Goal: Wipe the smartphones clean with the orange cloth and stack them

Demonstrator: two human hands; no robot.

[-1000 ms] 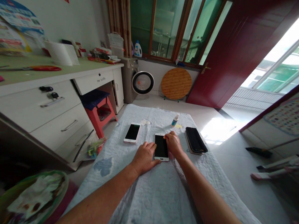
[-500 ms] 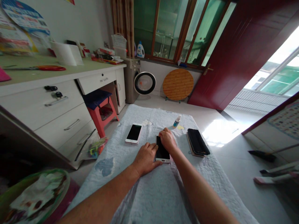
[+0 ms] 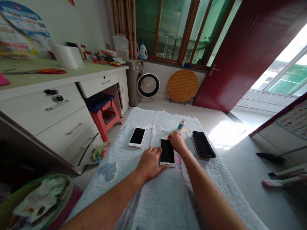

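Observation:
A white smartphone (image 3: 167,153) with a dark screen lies face up in the middle of the cloth. My left hand (image 3: 149,161) steadies its left side, fingertips on the left edge and thumb at the lower corner. My right hand (image 3: 177,142) is closed at the phone's upper right corner, fingers pressed together; a small orange bit shows under the fingertips, but what they pinch is hidden. Just beyond that hand stands a small spray bottle (image 3: 181,124). A second white phone (image 3: 137,136) lies to the left, and black phones (image 3: 203,144) are stacked on the right.
A pale blue quilted cloth (image 3: 163,198) covers the work surface. At left are a white desk (image 3: 72,113), a red stool (image 3: 105,116) and a waste bin (image 3: 69,198). A washing machine (image 3: 134,83) with its door open and a round wooden tabletop (image 3: 182,86) stand behind.
My right hand has shifted slightly right along the phone's top end, uncovering more of the screen. My left hand stays at the phone's left edge.

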